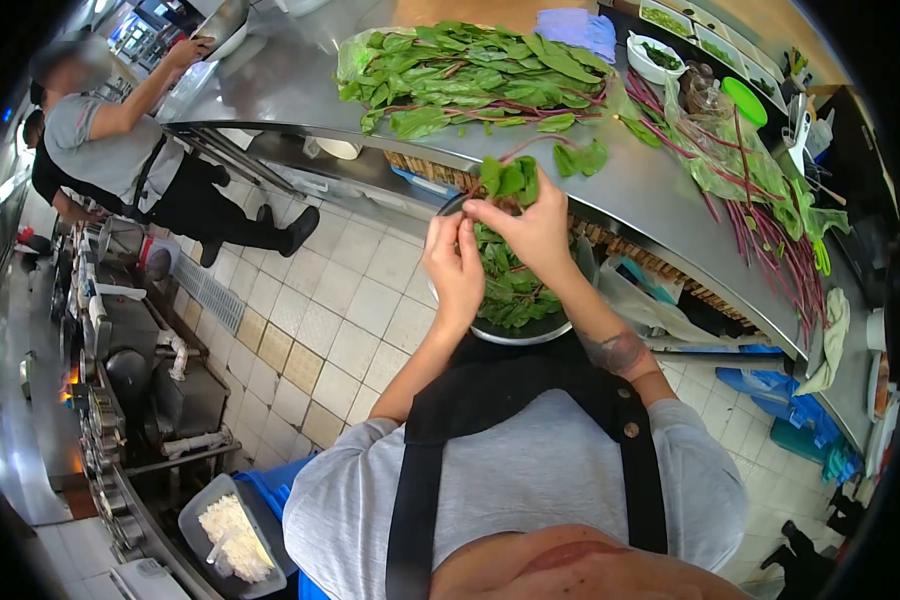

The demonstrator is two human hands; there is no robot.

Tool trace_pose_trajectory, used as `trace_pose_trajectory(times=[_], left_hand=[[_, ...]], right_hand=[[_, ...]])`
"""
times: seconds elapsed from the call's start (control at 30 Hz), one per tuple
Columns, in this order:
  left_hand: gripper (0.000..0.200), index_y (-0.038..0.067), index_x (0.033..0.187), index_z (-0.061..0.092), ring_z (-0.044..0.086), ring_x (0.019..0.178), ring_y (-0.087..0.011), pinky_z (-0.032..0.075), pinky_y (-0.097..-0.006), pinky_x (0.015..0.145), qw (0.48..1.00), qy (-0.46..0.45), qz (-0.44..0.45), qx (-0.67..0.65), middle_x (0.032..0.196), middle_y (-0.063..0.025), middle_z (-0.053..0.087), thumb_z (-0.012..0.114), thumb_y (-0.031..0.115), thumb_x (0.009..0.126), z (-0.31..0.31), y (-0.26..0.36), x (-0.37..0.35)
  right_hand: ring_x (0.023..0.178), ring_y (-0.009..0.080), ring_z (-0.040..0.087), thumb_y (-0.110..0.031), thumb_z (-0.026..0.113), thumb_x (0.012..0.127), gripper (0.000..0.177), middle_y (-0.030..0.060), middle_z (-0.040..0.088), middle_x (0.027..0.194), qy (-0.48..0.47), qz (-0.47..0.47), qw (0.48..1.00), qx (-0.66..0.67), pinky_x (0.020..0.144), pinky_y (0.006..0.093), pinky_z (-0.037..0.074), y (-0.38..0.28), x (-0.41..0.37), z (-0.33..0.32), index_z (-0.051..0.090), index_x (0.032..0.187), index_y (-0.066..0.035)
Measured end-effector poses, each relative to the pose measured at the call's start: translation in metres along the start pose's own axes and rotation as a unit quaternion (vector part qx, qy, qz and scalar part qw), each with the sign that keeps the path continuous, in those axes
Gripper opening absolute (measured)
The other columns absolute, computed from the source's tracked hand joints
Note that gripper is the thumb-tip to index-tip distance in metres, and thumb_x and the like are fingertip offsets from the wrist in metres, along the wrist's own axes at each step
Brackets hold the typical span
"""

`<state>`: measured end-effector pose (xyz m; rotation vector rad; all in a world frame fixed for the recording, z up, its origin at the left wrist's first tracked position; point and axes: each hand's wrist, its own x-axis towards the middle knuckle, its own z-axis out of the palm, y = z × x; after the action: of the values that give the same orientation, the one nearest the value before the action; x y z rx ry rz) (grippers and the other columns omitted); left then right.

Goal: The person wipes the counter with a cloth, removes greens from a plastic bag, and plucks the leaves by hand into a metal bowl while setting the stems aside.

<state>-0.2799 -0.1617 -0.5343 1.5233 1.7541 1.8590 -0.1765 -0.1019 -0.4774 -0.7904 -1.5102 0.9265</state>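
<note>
My right hand [532,228] is closed around a red-stemmed green leaf [508,180], its thumb reaching toward my left hand. Curled fingers close my left hand [455,265] beside that thumb; whatever they pinch is too small to make out. Below both hands, a round metal bowl [520,339] contains loose green leaves [515,290]. Beyond them, a large heap of red-stemmed greens [480,75] lies on the steel counter [660,195]. A single sprig [582,158] rests by the counter's edge, close to my right hand.
Bare red stems [770,270] hang over the counter at right, beside a clear plastic bag [705,125]. A white bowl [656,58] stands farther back. Stoves with a flame [70,383] line the left; a person [120,150] works there. A tub of white food [235,540] sits behind me.
</note>
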Motion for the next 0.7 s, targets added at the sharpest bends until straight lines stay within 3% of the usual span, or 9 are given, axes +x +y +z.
trace_pose_trajectory(times=[0.1,0.17,0.3,0.4,0.47,0.5,0.6,0.7], left_hand=[[0.014,-0.004,0.096,0.061,0.05,0.061,-0.0129,0.039,-0.0293,0.051,0.998,0.003,0.037,0.042,0.08,-0.0069,0.049,0.054,0.008,0.096,0.003,-0.001,-0.009],[0.011,-0.004,0.096,0.06,0.054,0.068,-0.0137,0.043,-0.0276,0.054,0.997,-0.001,0.055,0.049,0.083,-0.0068,0.052,0.056,0.006,0.095,0.004,0.003,-0.01],[0.016,-0.002,0.104,0.057,0.059,0.076,-0.0131,0.05,-0.0255,0.063,0.985,-0.036,-0.05,-0.16,0.091,-0.005,0.057,0.052,0.012,0.099,0.008,0.002,-0.002],[0.02,0.001,0.11,0.054,0.061,0.082,-0.013,0.053,-0.0267,0.068,0.908,-0.062,-0.167,-0.379,0.096,-0.0045,0.059,0.047,0.019,0.102,0.008,-0.012,0.006],[0.023,0.003,0.112,0.053,0.063,0.084,-0.0133,0.054,-0.0279,0.071,0.861,-0.076,-0.2,-0.461,0.099,-0.0049,0.061,0.044,0.022,0.103,0.006,-0.01,0.012],[0.023,0.003,0.11,0.055,0.063,0.085,-0.0134,0.054,-0.028,0.072,0.84,-0.046,-0.25,-0.48,0.1,-0.0058,0.063,0.044,0.022,0.103,0.007,-0.001,0.015],[0.02,0.002,0.107,0.057,0.064,0.085,-0.0138,0.055,-0.0281,0.073,0.793,-0.087,-0.289,-0.529,0.097,-0.0063,0.064,0.046,0.019,0.102,0.0,-0.003,0.018],[0.016,0.002,0.101,0.059,0.063,0.081,-0.0134,0.055,-0.0282,0.072,0.799,-0.046,-0.317,-0.509,0.092,-0.0065,0.064,0.052,0.016,0.099,0.002,-0.008,0.019]], right_hand=[[0.056,0.0096,0.055,-0.019,0.083,0.072,0.031,0.003,0.065,0.066,0.034,-0.011,0.999,0.02,0.054,0.0263,0.047,0.009,0.008,0.01,0.062,0.086,0.0],[0.056,0.0106,0.057,-0.015,0.08,0.075,0.025,0.0043,0.065,0.069,0.039,0.037,0.998,0.035,0.055,0.0268,0.047,0.018,0.007,0.012,0.064,0.084,0.001],[0.069,0.0112,0.063,-0.003,0.074,0.079,0.012,0.0038,0.066,0.08,-0.002,0.031,0.998,0.062,0.065,0.0244,0.05,0.015,-0.002,0.011,0.065,0.086,0.002],[0.078,0.0169,0.066,0.0,0.073,0.074,0.016,0.0056,0.065,0.082,-0.02,-0.132,0.99,-0.051,0.069,0.0264,0.051,0.012,-0.005,0.005,0.068,0.089,0.0],[0.084,0.0225,0.066,0.002,0.072,0.069,0.024,0.0071,0.067,0.087,-0.036,-0.15,0.986,-0.064,0.072,0.0301,0.052,0.011,-0.007,0.004,0.071,0.092,-0.004],[0.083,0.0231,0.066,0.002,0.072,0.068,0.024,0.0072,0.068,0.089,-0.043,-0.178,0.98,-0.084,0.073,0.0309,0.052,0.015,-0.008,0.002,0.071,0.091,-0.004],[0.084,0.0257,0.065,0.003,0.072,0.061,0.03,0.0066,0.068,0.093,-0.06,-0.235,0.962,-0.123,0.074,0.0342,0.05,0.027,-0.011,-0.004,0.072,0.09,-0.007],[0.085,0.0261,0.065,0.003,0.071,0.061,0.031,0.007,0.068,0.093,-0.091,-0.26,0.952,-0.134,0.075,0.0351,0.049,0.034,-0.017,-0.007,0.071,0.09,-0.007]])
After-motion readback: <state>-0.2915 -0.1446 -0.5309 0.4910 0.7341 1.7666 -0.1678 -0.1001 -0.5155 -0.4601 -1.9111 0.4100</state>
